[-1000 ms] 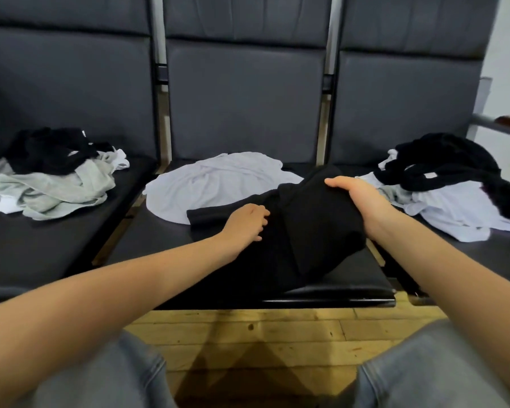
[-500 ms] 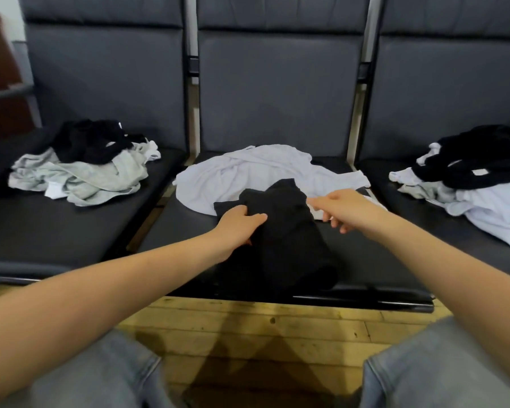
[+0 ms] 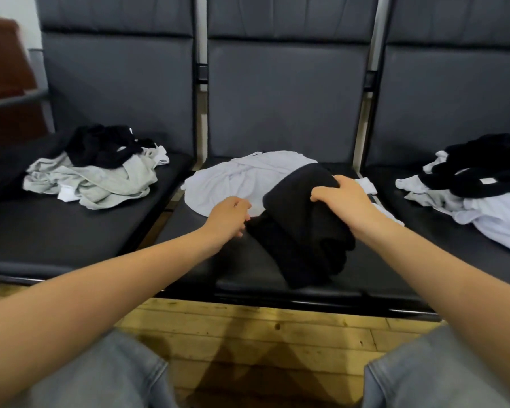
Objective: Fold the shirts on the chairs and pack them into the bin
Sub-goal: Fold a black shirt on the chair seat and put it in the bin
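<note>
A row of three dark padded chairs fills the wall, seats joined edge to edge, above a strip of yellowed wooden floor. A person in grey jeans faces the middle seat, both bare forearms stretched out over it. On that seat a white shirt lies spread flat toward the backrest, and a black shirt, bunched into thick folds, lies partly on top of it and runs down to the seat's front edge. The right-hand seat carries a heap of white shirts with a black garment tangled on top. The left-hand seat carries a crumpled grey shirt with another black garment resting on its far side. The right hand grips the upper edge of the black shirt, fingers curled over the fold and lifting it off the seat. The left hand sits at the shirt's left edge, fingers bent toward the cloth; whether they pinch it cannot be told from here.
</note>
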